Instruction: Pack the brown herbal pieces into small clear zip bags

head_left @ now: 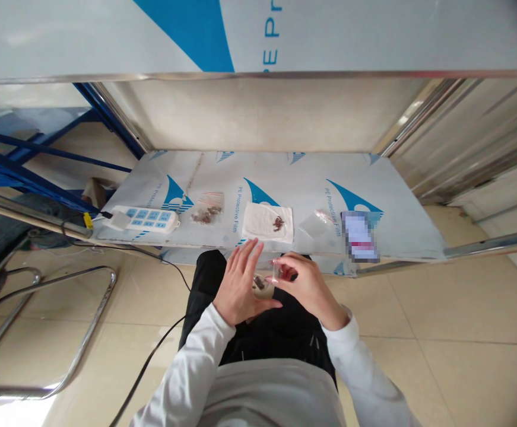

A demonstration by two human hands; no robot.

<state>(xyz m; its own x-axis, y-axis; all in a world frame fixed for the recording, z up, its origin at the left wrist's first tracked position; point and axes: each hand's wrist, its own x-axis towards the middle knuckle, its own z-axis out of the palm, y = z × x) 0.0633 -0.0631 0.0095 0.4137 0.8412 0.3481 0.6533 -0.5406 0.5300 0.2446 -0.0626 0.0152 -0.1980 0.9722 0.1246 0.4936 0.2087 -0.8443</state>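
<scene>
Both hands are above my lap, just in front of the shelf's edge. My left hand has its fingers stretched out and its thumb apart, beside a small clear plastic bag with a few dark brown pieces in it. At the bag's upper edge my right hand pinches the clear plastic between thumb and fingers. Part of the bag is hidden behind my hands. On the shelf ahead, a white folded cloth carries a little heap of reddish-brown pieces.
The film-covered shelf holds a zip bag of brown pieces, a power strip, a flat clear bag and a phone. Above runs an upper shelf. A metal-framed chair and a black cable are at left.
</scene>
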